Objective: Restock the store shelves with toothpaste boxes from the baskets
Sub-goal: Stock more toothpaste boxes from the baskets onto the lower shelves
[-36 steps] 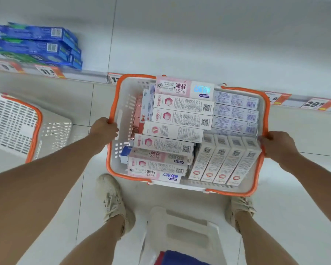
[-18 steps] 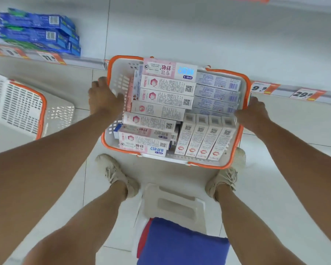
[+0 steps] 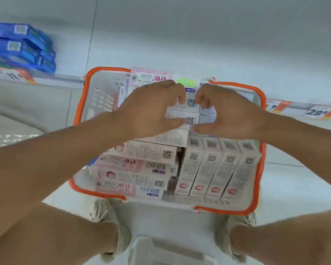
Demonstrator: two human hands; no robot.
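- Head view: white plastic basket with orange rim [image 3: 78,115] sits full of pink-and-white toothpaste boxes [image 3: 151,152]; none shelved yet.
- Left hand [image 3: 149,109] and right hand [image 3: 229,113] hover over the top boxes, fingers curled; whether either grip pinches a box cannot be told.
- White shelf [image 3: 199,35] lies nearly bare beside blue boxes [image 3: 21,46].

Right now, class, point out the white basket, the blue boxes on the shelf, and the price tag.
white basket [image 3: 97,96], head view, bare left inner wall.
blue boxes [image 3: 25,48], head view, stack's front face.
price tag [image 3: 316,112], head view, printed numerals.

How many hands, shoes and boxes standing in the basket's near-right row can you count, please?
Hands: 2, left hand and right hand
Shoes: 2, left shoe and right shoe
Row boxes in basket: 4
Total: 8
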